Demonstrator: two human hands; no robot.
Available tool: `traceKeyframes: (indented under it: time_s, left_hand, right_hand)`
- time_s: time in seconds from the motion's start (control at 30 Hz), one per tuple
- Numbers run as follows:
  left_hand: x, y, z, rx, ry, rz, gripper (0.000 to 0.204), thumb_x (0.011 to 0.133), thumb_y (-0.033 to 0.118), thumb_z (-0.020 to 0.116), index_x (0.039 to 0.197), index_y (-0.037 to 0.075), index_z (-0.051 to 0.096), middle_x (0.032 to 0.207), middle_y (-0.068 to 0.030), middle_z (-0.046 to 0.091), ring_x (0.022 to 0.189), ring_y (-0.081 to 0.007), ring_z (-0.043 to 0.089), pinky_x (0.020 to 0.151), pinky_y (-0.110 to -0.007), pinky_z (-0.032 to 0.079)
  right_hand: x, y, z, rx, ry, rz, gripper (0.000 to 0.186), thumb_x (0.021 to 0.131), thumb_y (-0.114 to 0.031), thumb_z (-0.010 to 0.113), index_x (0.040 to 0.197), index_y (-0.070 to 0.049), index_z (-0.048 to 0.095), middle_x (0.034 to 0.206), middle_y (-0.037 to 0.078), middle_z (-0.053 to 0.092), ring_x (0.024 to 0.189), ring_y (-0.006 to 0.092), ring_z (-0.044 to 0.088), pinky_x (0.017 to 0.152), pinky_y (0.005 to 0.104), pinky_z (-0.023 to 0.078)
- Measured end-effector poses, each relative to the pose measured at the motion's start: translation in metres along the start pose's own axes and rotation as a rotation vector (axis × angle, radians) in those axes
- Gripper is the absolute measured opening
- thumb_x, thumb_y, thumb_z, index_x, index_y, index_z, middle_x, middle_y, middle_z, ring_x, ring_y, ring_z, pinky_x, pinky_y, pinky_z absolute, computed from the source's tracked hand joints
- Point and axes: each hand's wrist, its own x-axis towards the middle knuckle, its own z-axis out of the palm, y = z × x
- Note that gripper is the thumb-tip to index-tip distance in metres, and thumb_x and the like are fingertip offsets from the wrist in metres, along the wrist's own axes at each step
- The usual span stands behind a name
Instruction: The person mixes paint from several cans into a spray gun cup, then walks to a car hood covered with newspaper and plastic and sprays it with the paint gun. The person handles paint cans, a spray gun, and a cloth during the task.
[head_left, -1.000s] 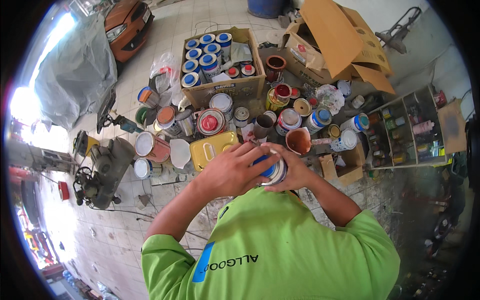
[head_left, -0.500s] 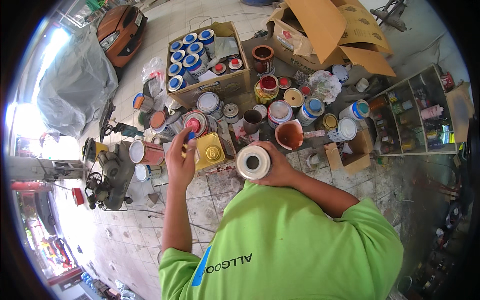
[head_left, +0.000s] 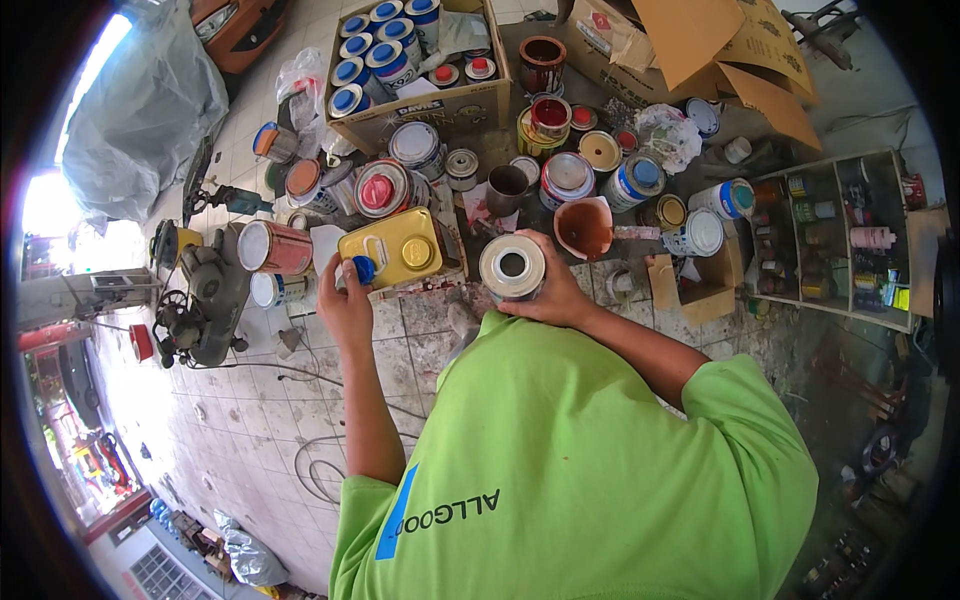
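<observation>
A blue screw cap point(head_left: 365, 268) is pinched between the fingers of my left hand point(head_left: 346, 302), at the near left corner of a yellow rectangular tin point(head_left: 420, 272). The tin has a handle and a round yellow lid on top. My right hand point(head_left: 556, 285) wraps round the far right side of a round metal can point(head_left: 494, 266), held upright close to my body. The can's mouth is uncovered, showing a dark round hole in a pale rim; its side is mostly hidden. Behind the yellow tin stands a can with a red lid point(head_left: 377, 192).
Farther off, a cardboard box point(head_left: 425, 110) holds several blue-capped cans. Paint tins crowd the work area, with a dark cup point(head_left: 507, 182) and a container of reddish-brown paint point(head_left: 583, 232) among them. A shelf unit point(head_left: 846, 305) stands right; a compressor point(head_left: 212, 330) stands left.
My left hand has shifted slightly left with the blue cap, uncovering more of the yellow tin and its handle. My right hand still holds the can. The view has tilted downward.
</observation>
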Motion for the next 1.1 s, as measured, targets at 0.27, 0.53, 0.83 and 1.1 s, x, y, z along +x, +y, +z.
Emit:
traceKeyframes:
  time_s: [0.27,0.53,0.83,1.1]
  left_hand:
    - [-0.087,0.042,0.041,-0.384,-0.559,0.107,0.013,0.092,0.009,0.075,0.103,0.003,0.075,0.090,-0.0090,0.072,0.068,-0.0155,0.063,0.062,-0.029,0.050]
    - [-0.097,0.011,0.246,-0.473,-0.990,-1.106,0.092,0.086,0.068,0.072,0.148,0.003,0.048,0.143,-0.0188,0.052,0.122,-0.0325,0.055,0.091,-0.056,0.048]
    - [-0.104,-0.003,0.267,-0.718,-0.820,-1.242,0.042,0.087,0.030,0.064,0.123,0.010,0.057,0.132,-0.0092,0.057,0.118,-0.0322,0.055,0.089,-0.058,0.049]
    - [-0.130,-0.013,0.182,-0.511,-0.835,-0.827,0.030,0.089,0.020,0.059,0.117,0.009,0.061,0.118,-0.0056,0.064,0.106,-0.0216,0.060,0.081,-0.046,0.055]
  right_hand:
    - [-0.010,-0.025,-0.024,0.001,0.078,0.015,0.108,0.066,-0.026,0.098,0.152,-0.004,0.038,0.145,0.016,0.051,0.138,0.0300,0.051,0.118,0.0434,0.038]
    - [-0.044,-0.056,-0.072,-0.097,0.090,0.039,0.106,0.066,-0.026,0.097,0.153,-0.004,0.040,0.145,0.016,0.054,0.138,0.0307,0.053,0.117,0.0439,0.038]
    - [-0.071,-0.069,-0.092,-0.235,0.101,0.163,0.109,0.064,-0.034,0.096,0.154,-0.006,0.041,0.142,0.018,0.056,0.133,0.0376,0.053,0.115,0.0489,0.039]
    - [-0.051,-0.064,-0.094,-0.479,-0.039,0.167,0.112,0.059,-0.037,0.094,0.154,-0.010,0.042,0.131,0.018,0.061,0.120,0.0406,0.057,0.106,0.0506,0.043]
